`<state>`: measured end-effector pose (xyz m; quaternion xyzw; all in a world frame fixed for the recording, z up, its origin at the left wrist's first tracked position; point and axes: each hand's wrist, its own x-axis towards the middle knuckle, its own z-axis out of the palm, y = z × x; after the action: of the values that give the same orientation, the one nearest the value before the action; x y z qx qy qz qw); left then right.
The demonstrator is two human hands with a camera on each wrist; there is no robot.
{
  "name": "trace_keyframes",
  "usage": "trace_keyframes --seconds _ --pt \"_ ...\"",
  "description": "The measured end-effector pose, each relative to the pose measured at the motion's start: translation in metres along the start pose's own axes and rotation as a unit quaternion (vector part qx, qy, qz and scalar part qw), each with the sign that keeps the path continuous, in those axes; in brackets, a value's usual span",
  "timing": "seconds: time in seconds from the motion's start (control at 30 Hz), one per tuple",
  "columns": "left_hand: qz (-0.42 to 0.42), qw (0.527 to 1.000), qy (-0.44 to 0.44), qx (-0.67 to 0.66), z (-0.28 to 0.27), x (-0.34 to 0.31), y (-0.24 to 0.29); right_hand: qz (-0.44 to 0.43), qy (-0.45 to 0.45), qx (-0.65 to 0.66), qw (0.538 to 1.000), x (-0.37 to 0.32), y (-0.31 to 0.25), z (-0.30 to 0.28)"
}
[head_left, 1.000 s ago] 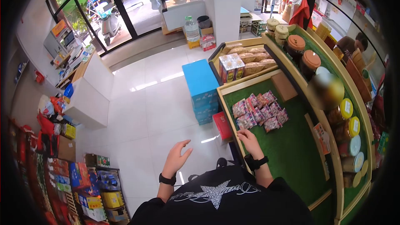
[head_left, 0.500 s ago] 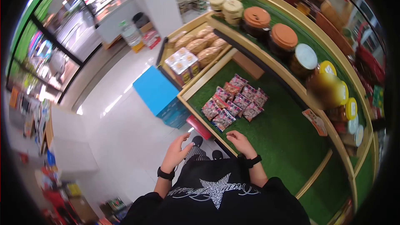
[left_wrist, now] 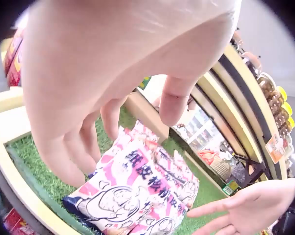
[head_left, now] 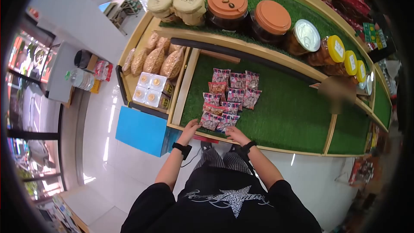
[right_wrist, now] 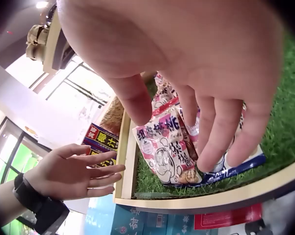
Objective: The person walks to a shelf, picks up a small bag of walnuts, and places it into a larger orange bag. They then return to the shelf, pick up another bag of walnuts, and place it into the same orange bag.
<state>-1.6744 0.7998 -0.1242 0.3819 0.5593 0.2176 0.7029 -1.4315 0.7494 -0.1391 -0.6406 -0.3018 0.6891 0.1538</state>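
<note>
Several pink and white snack packets lie in loose rows on the green mat of a wooden display bin. At the bin's front edge, my left hand is beside the lower left packet, fingers relaxed. My right hand is by the lower right packet, fingers loosely bent. The left wrist view has my left hand over the packets, its fingertips close to one. In the right wrist view my right hand hangs over the packets; whether it touches them I cannot tell.
Jars with orange lids and yellow lids line the upper shelf. Left of the bin are bags of nuts and a clear-topped pack. A blue box stands on the floor by the bin's front left corner.
The view has turned to the right and come closer to the bin. Both hands have moved from in front of the bin to its front edge, beside the nearest packets.
</note>
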Motion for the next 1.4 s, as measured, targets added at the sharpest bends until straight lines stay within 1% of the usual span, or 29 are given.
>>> trace_keyframes --seconds 0.03,0.1,0.17,0.2,0.23,0.3,0.33,0.37,0.4,0.43,0.47,0.5,0.53,0.6,0.63,0.7,0.73,0.77,0.83,0.87,0.9,0.93,1.03,1.1,1.2,1.23,1.3,1.37,1.4 --pt "-0.05 0.998 0.009 -0.023 -0.002 0.012 -0.006 0.002 0.007 0.02 1.0 0.004 0.002 0.006" --pt "-0.053 0.998 -0.003 -0.027 -0.001 0.032 -0.024 0.024 0.008 0.052 0.998 0.022 0.014 0.016" --pt "-0.019 1.0 0.004 -0.014 -0.001 0.05 -0.038 -0.03 0.053 0.076 0.995 0.036 0.02 0.028" --pt "-0.004 1.0 -0.009 -0.014 0.0 0.055 -0.04 0.002 0.04 0.091 0.995 0.039 0.018 0.029" --pt "-0.01 1.0 -0.014 -0.01 -0.001 0.058 -0.044 0.007 0.043 0.098 0.994 0.044 0.02 0.033" --pt "0.019 0.997 -0.07 -0.028 0.003 0.063 -0.048 -0.044 0.053 0.112 0.991 0.05 0.02 0.04" --pt "0.017 0.997 -0.076 -0.023 0.005 0.063 -0.049 -0.041 0.058 0.136 0.988 0.049 0.015 0.044" --pt "0.049 0.997 -0.061 0.016 0.008 0.06 -0.05 -0.041 0.063 0.142 0.987 0.052 0.018 0.047" --pt "0.081 0.994 -0.047 0.056 0.011 0.055 -0.048 -0.083 0.065 0.14 0.984 0.059 0.03 0.05" --pt "0.08 0.993 -0.056 0.063 0.013 0.049 -0.044 -0.125 0.068 0.139 0.98 0.058 0.032 0.052" --pt "0.141 0.979 -0.013 0.148 0.013 0.041 -0.039 -0.145 0.075 0.138 0.977 0.054 0.035 0.051" --pt "0.205 0.951 0.029 0.23 0.017 0.033 -0.027 -0.149 0.086 0.146 0.974 0.045 0.032 0.05" --pt "0.242 0.933 0.045 0.263 0.026 0.022 -0.012 -0.161 0.084 0.16 0.97 0.034 0.03 0.047" --pt "0.254 0.923 0.029 0.289 0.044 0.002 0.014 -0.197 0.097 0.166 0.961 -0.004 0.017 0.035" --pt "0.267 0.915 0.021 0.302 0.054 -0.005 0.021 -0.205 0.11 0.172 0.957 -0.015 0.023 0.027" --pt "0.281 0.917 -0.025 0.281 0.083 -0.02 0.033 -0.331 0.151 0.164 0.917 -0.04 0.041 0.012" --pt "0.285 0.922 -0.062 0.254 0.101 -0.028 0.039 -0.325 0.119 0.267 0.9 -0.083 0.028 0.001" --pt "0.3 0.916 -0.077 0.255 0.122 -0.038 0.042 -0.309 0.136 0.215 0.917 -0.093 0.048 -0.011" --pt "0.233 0.946 -0.2 0.106 0.166 -0.064 0.045 -0.327 0.139 0.225 0.907 -0.153 0.056 -0.034" --pt "0.198 0.947 -0.232 0.1 0.189 -0.079 0.047 -0.348 0.18 0.19 0.9 -0.175 0.067 -0.042" --pt "0.159 0.947 -0.264 0.094 0.212 -0.094 0.046 -0.354 0.185 0.218 0.89 -0.207 0.07 -0.051" --pt "0.078 0.947 -0.282 0.132 0.23 -0.104 0.042 -0.35 0.203 0.237 0.883 -0.229 0.085 -0.06" --pt "0.086 0.927 -0.352 0.099 0.301 -0.138 0.026 -0.331 0.241 0.288 0.866 -0.29 0.141 -0.08" --pt "0.088 0.909 -0.392 0.109 0.348 -0.161 0.021 -0.319 0.263 0.319 0.853 -0.327 0.179 -0.096" --pt "0.09 0.877 -0.456 0.119 0.417 -0.189 0.009 -0.221 0.199 0.331 0.895 -0.379 0.238 -0.112" --pt "0.088 0.867 -0.473 0.128 0.435 -0.194 0.003 -0.224 0.216 0.341 0.887 -0.394 0.249 -0.112" --pt "0.086 0.834 -0.513 0.183 0.473 -0.208 -0.008 -0.319 0.284 0.37 0.825 -0.422 0.27 -0.108" --pt "0.077 0.809 -0.549 0.196 0.505 -0.223 -0.019 -0.315 0.314 0.399 0.802 -0.445 0.29 -0.108" --pt "0.063 0.794 -0.573 0.196 0.52 -0.23 -0.025 -0.309 0.351 0.411 0.782 -0.455 0.299 -0.107"
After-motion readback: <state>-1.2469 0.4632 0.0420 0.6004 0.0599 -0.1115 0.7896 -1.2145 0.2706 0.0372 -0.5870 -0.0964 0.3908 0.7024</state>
